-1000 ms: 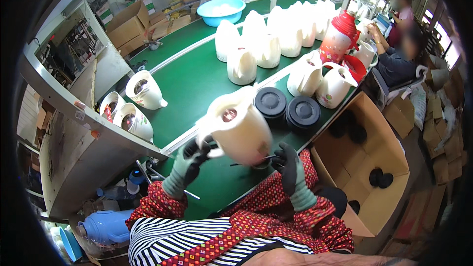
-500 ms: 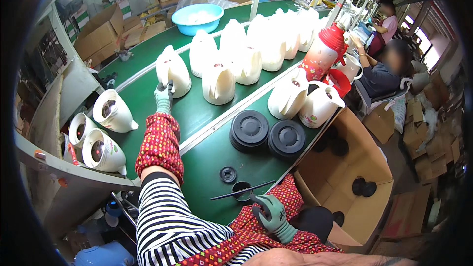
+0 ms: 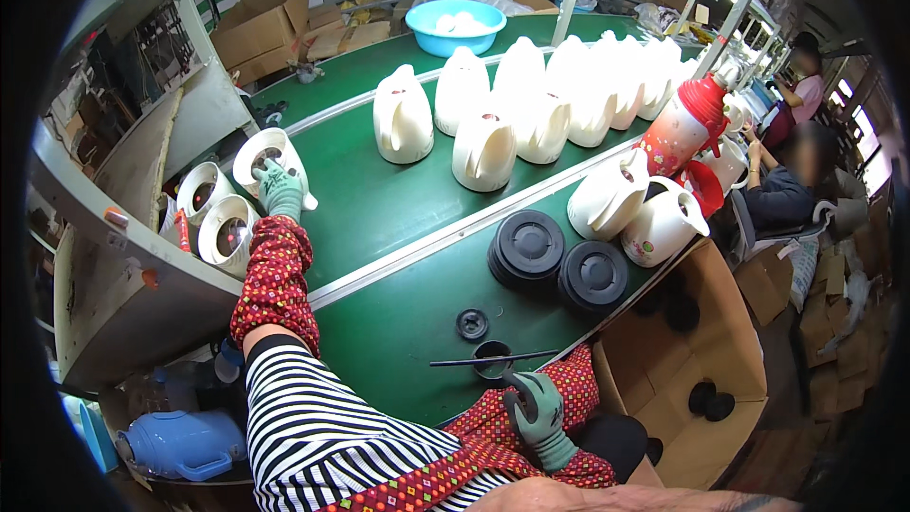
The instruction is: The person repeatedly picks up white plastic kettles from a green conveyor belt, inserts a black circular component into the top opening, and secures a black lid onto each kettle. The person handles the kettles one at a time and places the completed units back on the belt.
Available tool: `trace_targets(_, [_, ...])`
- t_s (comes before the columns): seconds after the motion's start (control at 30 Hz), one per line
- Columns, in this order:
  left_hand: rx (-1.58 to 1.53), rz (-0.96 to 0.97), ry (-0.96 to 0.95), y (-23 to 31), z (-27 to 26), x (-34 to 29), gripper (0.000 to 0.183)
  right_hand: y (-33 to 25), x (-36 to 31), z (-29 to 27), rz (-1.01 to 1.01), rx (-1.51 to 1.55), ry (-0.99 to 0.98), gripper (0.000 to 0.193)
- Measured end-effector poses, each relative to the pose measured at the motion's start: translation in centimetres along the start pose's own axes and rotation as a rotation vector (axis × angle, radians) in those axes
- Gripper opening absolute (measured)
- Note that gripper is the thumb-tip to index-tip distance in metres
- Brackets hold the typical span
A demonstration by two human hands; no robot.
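Note:
My left hand (image 3: 282, 192), in a green glove, grips the open round end of a white jug shell (image 3: 301, 167) at the left of the green table. Two more white jug shells (image 3: 226, 239) sit beside it, their round openings facing me. My right hand (image 3: 542, 417), gloved too, is curled low over my lap; whether anything is inside its fingers is hidden. Just beyond it stands a small dark cup (image 3: 492, 369) with a thin black rod (image 3: 445, 363) across its top. A small black ring-shaped part (image 3: 472, 324) and two stacks of black discs (image 3: 526, 245) are farther off.
Several upright white jugs (image 3: 403, 118) stand across the table. A red flowered flask (image 3: 675, 133) stands at the right. A cardboard box (image 3: 701, 351) holding black round parts adjoins the right edge. A blue basin (image 3: 457, 28) is at the back. A co-worker (image 3: 787, 180) sits at right.
My left hand has left an upright white jug and come left and nearer, onto a lying jug shell. The view has turned left. My right hand stays curled in place.

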State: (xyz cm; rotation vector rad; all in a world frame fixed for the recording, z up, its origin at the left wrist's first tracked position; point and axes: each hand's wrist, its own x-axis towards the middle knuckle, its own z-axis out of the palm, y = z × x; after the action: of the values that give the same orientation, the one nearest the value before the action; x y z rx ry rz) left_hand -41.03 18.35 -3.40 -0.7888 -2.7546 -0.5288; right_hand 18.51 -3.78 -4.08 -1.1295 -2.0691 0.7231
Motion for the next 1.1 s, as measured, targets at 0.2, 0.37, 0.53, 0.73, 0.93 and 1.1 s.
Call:
trace_targets(0.2, [-0.094, 0.213, 0.095, -1.8, -0.5, -1.6, 0.066, -0.8, 0.7, -0.6, 0.100, 0.147, -0.057, 0.034])
trace_targets(0.37, [-0.421, 0.795, -0.056, 1.6, -10.1, -13.4, 0.043, -0.8, 3.0, -3.5, 0.069, 0.171, 0.017, 0.048])
trace_targets(0.53, [-0.747, 1.326, -0.282, 4.9, -22.4, -25.3, 0.039, -2.9, 9.4, -7.7, 0.290, 0.422, 0.051, 0.075])
trace_targets(0.73, [-0.681, 1.854, -0.587, 7.1, -28.9, -32.5, 0.045, -8.0, 6.9, -14.2, 0.381, 0.930, -0.229, 0.069])
trace_targets(0.93, [-1.264, 1.402, -0.956, 7.7, -24.7, -35.4, 0.073, -5.0, -5.6, -16.1, 0.568, 1.088, 0.139, 0.066])
trace_targets(1.1, [-1.386, 0.578, -1.790, 5.4, -13.9, -40.2, 0.080, -3.8, -12.2, -15.2, 0.678, 1.356, 0.342, 0.060])
